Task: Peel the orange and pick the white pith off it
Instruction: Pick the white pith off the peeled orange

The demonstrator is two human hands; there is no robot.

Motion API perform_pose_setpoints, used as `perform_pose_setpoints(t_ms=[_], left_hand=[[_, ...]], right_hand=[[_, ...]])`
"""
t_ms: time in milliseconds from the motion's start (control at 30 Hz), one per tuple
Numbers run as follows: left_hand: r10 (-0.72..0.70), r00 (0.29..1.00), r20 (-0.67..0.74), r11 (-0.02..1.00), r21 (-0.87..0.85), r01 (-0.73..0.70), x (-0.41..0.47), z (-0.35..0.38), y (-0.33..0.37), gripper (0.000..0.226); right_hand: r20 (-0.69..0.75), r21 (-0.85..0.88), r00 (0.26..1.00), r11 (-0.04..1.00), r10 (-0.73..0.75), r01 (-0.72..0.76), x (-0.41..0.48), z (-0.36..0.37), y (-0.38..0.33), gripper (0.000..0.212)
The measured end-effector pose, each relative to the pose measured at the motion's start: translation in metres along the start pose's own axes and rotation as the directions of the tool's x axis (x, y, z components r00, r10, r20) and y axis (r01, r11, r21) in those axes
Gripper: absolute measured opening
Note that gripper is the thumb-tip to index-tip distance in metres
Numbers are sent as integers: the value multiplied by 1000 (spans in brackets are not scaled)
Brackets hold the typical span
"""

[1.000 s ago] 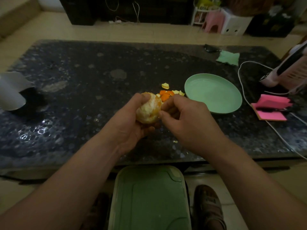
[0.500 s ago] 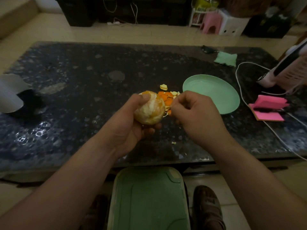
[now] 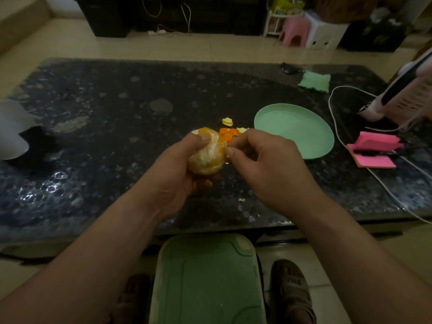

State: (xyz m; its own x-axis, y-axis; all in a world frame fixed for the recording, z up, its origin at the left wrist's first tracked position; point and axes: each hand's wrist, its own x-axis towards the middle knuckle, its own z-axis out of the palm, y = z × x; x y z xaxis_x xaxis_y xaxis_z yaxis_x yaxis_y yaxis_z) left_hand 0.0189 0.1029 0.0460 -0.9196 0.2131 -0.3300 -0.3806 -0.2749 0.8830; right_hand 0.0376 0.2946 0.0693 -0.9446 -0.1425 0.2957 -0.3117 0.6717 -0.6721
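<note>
Past the green stool (image 3: 208, 277) at my knees, my left hand (image 3: 177, 169) gripped the orange (image 3: 208, 153) just over the near middle of the tabletop (image 3: 117, 136), thumb across its top, fingers curled beneath. My right hand (image 3: 264, 164) was curled, thumb and forefinger nipping at the fruit's right side; whether they had a thread of pith I could not tell. Nearly bare and streaked pale, the orange seemed to me light, soft and likely slick with juice, so I judged a loose cradle safest, taking pith by a lifted end with the nails. Beyond lay the peel scraps (image 3: 228, 133), then the green plate (image 3: 294, 129) towards the right edge
</note>
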Motion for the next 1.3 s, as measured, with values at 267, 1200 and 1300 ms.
perform_pose_setpoints(t_ms=[267, 1200, 1300], left_hand=[[69, 995, -71, 986, 157, -57, 1, 4, -5, 63], [-10, 1000, 18, 999, -44, 11, -3, 0, 0, 63], [-1, 1000, -27, 1000, 4, 1, 0, 0, -1, 61]], right_hand=[[-27, -147, 996, 985, -91, 86, 0, 5, 3, 9], [-7, 15, 998, 998, -60, 61, 9, 1, 6, 6], [-9, -10, 997, 997, -71, 71, 10, 2, 7, 8]])
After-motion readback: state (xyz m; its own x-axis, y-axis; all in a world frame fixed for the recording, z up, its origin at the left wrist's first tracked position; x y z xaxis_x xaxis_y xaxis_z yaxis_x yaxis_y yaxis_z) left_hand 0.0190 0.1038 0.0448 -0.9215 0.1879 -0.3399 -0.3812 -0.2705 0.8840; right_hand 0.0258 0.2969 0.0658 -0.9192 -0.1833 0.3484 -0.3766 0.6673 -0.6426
